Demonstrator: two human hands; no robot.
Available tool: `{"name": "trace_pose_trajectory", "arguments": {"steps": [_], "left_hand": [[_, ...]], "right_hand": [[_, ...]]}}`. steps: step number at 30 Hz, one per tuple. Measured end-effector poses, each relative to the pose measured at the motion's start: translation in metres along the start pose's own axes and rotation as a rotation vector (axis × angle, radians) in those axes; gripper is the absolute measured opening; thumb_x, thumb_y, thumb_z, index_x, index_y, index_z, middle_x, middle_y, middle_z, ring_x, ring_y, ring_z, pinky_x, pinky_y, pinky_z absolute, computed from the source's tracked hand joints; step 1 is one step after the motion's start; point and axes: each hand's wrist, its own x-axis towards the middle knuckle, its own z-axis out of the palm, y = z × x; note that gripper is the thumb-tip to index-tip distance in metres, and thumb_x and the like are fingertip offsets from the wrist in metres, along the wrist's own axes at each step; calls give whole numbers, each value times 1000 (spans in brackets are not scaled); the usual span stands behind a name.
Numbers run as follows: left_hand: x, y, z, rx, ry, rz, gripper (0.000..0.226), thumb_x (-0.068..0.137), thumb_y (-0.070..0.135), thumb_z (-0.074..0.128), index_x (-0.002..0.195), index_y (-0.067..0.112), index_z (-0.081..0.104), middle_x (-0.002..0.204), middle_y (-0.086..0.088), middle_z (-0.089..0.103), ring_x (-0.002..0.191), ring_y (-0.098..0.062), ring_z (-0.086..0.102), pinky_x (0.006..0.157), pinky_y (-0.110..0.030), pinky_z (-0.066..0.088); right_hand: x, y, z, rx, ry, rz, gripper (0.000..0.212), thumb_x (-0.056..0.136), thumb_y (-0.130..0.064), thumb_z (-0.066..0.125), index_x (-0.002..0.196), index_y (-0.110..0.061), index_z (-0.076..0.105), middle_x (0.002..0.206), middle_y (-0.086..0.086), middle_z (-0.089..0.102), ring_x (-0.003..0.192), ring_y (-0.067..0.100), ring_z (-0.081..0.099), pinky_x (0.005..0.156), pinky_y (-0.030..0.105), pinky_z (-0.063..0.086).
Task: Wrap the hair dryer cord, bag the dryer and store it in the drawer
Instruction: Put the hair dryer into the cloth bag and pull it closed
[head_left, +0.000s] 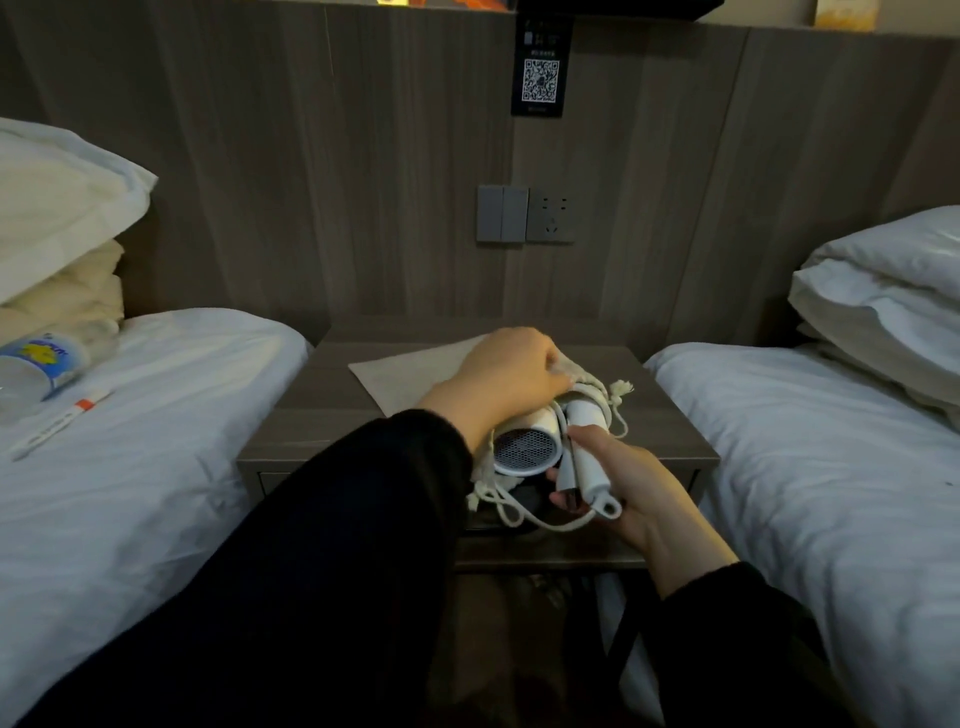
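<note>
Dark sleeves (322, 587) fill the near part of the view, and both hands are seen working over the nightstand (311, 415) between two beds. By the right hand (631, 488) the folded white hair dryer (530, 441) is gripped at its handle, together with the plug end of the cord (519, 512), which hangs in loose loops below the dryer. The left hand (511, 371) is closed on the mouth of the beige drawstring bag (410, 371), which lies flat on the nightstand top; the opening is held up beside the dryer nozzle. It is judged that the wrapping of the cord is mostly done, although some loops are not tight. The bagging is only being started: the front of the dryer seems to be at the bag opening, but how deep it is inside cannot be told. The drawer (545, 551) under the top appears pulled out, and nothing is stored in it yet. Closing the drawstring and placing the bag remain to be done.
</note>
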Motion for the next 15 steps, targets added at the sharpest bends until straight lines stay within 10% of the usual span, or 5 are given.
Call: {"name": "trace_pose_trajectory", "arguments": {"steps": [9, 15], "left_hand": [[9, 0, 12, -11, 101, 55, 22, 92, 24, 55, 97, 12, 72, 103, -5, 67, 84, -20, 55, 68, -30, 35], [9, 12, 24, -217, 39, 262, 20, 90, 15, 55, 96, 9, 73, 100, -4, 67, 98, -20, 55, 90, -34, 41]], "right_hand": [[-4, -5, -10, 1, -113, 25, 26, 89, -12, 56, 107, 7, 53, 90, 23, 58, 73, 28, 59, 66, 42, 53], [-5, -8, -5, 39, -101, 46, 35, 87, -14, 60, 116, 5, 52, 90, 24, 63, 71, 29, 64, 62, 42, 55]]}}
